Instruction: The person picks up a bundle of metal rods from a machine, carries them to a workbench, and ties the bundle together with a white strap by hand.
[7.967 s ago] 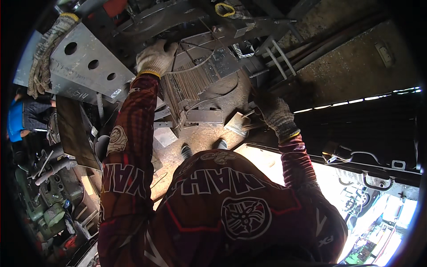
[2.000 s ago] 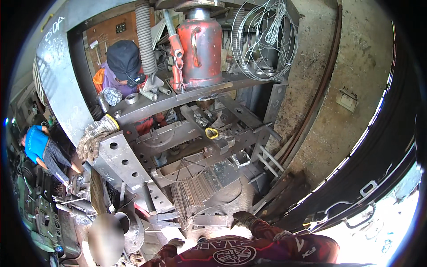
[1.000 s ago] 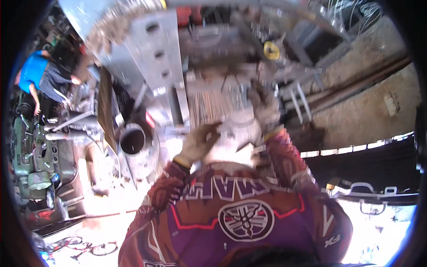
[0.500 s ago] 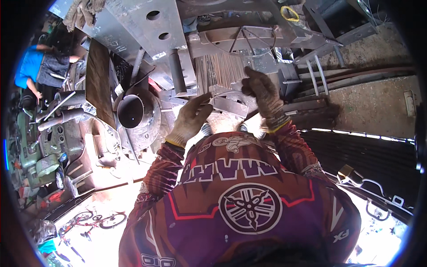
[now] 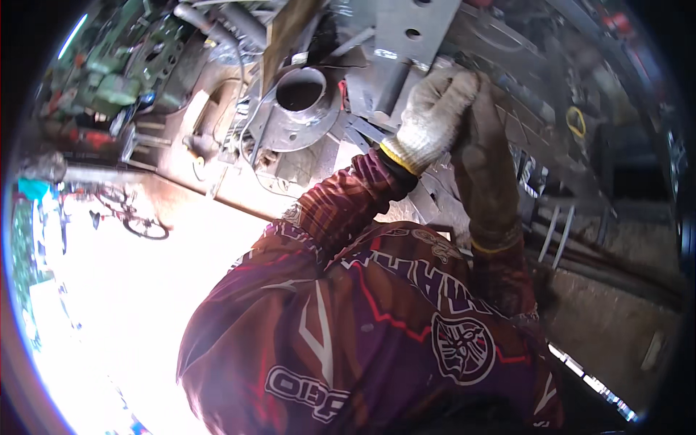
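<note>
Work gloves (image 5: 493, 177) together, left grip (image 5: 440, 109) loosely curled

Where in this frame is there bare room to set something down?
Apparently on the bright floor between the bicycle and the left sleeve, though glare hides detail. It is crowded where the left hand and right hand bunch together beside the drilled plate and short dark tube, and around the flanged pipe.
</note>
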Available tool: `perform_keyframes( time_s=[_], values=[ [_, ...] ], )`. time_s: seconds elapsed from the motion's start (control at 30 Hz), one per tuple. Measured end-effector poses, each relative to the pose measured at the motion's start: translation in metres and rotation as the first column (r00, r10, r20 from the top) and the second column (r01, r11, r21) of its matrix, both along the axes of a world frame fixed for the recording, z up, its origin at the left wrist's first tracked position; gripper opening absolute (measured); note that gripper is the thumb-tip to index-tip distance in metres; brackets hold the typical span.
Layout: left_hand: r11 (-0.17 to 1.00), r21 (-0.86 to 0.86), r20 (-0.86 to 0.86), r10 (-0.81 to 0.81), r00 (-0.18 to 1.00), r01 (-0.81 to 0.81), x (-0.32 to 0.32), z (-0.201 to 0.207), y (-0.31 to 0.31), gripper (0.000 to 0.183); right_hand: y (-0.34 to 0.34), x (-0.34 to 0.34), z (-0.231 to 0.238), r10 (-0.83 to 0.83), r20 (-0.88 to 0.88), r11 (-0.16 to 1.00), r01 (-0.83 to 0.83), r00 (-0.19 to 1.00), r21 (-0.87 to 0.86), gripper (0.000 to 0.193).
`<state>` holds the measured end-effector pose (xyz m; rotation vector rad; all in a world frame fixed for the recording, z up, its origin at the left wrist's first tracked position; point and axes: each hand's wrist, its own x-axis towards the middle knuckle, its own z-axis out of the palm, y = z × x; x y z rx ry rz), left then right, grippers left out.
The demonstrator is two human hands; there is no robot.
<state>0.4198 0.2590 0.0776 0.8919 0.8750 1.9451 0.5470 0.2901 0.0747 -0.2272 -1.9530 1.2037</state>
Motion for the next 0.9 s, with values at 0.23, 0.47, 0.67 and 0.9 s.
perform_keyframes(
  time_s=[0.23,0.47,0.67,0.9],
  values=[
    [0.981,-0.171,-0.200,-0.128,0.971,0.094,-0.009,-0.018,-0.038,0.045,-0.011,0.013,0.000,0.136,0.091,0.987,-0.127,0.987,-0.099,0.070],
    [0.979,-0.190,-0.802,-0.199,0.563,0.075,-0.022,0.001,-0.048,0.052,0.002,0.059,-0.034,-0.043,0.571,0.974,-0.094,0.820,0.207,0.064],
    [0.968,-0.041,-0.885,-0.151,0.440,0.249,-0.013,-0.054,-0.031,0.038,-0.001,0.042,-0.042,-0.253,0.478,0.832,-0.063,0.841,0.551,0.042],
    [0.980,0.032,-0.938,-0.038,0.343,0.197,0.036,-0.042,-0.013,0.026,0.014,0.061,-0.069,-0.347,0.474,0.824,0.022,0.809,0.566,0.038]
  ],
)
